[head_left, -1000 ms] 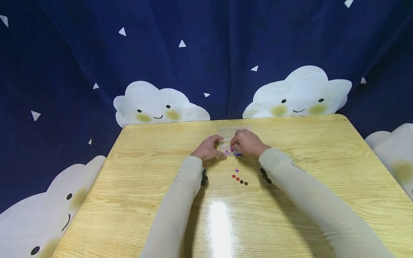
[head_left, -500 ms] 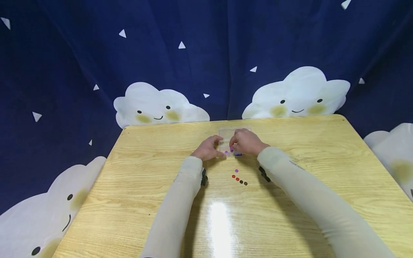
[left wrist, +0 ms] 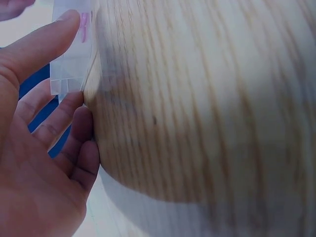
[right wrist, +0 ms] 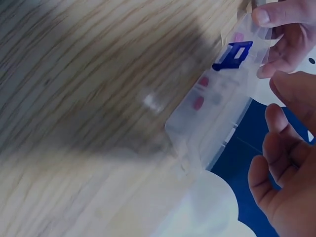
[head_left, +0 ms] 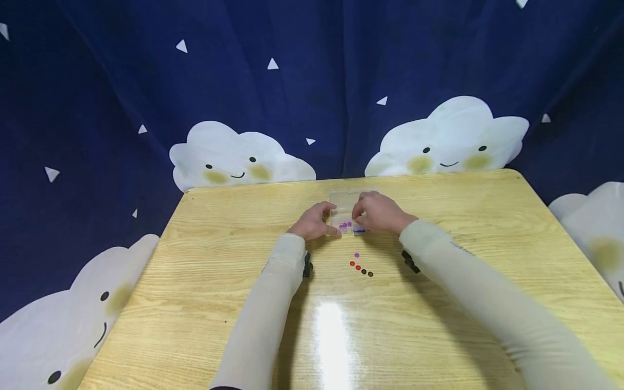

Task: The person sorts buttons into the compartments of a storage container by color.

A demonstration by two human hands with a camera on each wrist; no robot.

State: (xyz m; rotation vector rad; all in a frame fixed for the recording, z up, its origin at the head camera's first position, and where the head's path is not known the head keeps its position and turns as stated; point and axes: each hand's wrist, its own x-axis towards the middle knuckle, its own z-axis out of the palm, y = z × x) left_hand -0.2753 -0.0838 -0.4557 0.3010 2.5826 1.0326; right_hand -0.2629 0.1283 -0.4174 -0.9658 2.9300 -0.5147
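A clear plastic box (head_left: 342,199) with a blue latch (right wrist: 234,55) lies near the table's far edge, its lid apparently raised. My left hand (head_left: 312,223) grips its left end, thumb on the near side and fingers behind. Several small purple pieces (head_left: 345,225) are gathered inside toward the front. In the right wrist view, pinkish pieces (right wrist: 198,102) show through the clear wall. Over the right part of the box is my right hand (head_left: 382,211), its fingers loosely bent. Nothing is visible between them in the right wrist view (right wrist: 291,158).
On the wooden table (head_left: 205,281), nearer to me than the box, lie a purple disc (head_left: 357,255), two red discs (head_left: 358,267) and two dark discs (head_left: 370,274) in a short slanting row. A dark blue curtain (head_left: 312,81) with clouds hangs behind the table.
My right hand has moved slightly right, away from the purple piece it was pinching. That piece now lies with the others in the box. The left hand has stayed at the box.
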